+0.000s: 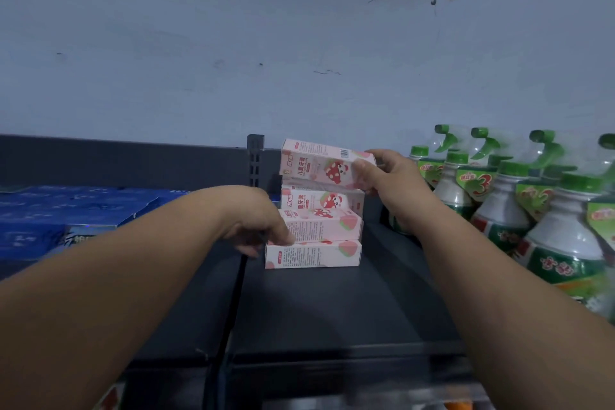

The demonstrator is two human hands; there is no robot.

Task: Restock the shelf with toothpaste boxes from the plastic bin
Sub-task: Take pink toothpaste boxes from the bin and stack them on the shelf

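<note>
Our right hand (387, 185) grips the right end of a pink toothpaste box (316, 163), thumb on its front face and fingers wrapped behind. We hold that box level and lengthwise at the top of the pile, just above a second box (321, 200); we cannot tell whether the two touch. Our left hand (256, 225) reaches in from the left with its fingers curled, a fingertip against the left end of a third box (324, 226). Whether it actually grips that box or only steadies it, we cannot tell. The third box lies on a fourth box (312, 255), which rests flat on the dark shelf (332, 306), in front of the second one. All four carry the same strawberry print. Just left of the pile a slotted upright post (255, 160) rises from the shelf back. Further left lie blue packs (66, 210). To the right, green-capped spray bottles (499, 206) crowd the shelf beside our right wrist.
</note>
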